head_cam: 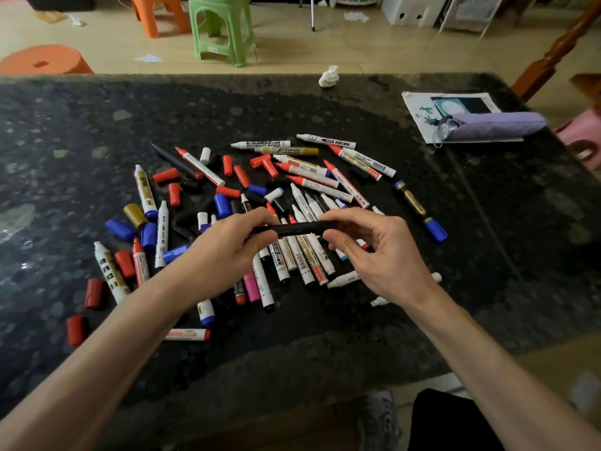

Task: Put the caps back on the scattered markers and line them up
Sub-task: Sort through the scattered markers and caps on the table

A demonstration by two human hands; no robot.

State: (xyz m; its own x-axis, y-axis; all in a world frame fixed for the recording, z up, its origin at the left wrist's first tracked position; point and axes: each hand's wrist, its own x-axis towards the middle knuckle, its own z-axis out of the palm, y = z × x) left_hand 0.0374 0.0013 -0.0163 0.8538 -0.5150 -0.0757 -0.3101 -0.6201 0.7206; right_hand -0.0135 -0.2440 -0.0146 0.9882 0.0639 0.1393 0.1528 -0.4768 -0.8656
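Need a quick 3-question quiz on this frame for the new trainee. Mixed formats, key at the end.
1. True or false: both the left hand and the right hand grip the black marker.
2. Multiple choice: the lone marker lying right of the pile has a cap that is A) red, B) blue, C) gold.
3. Short answer: what lies near the far edge of the table?
Key: 1 true; 2 B; 3 a crumpled white tissue.
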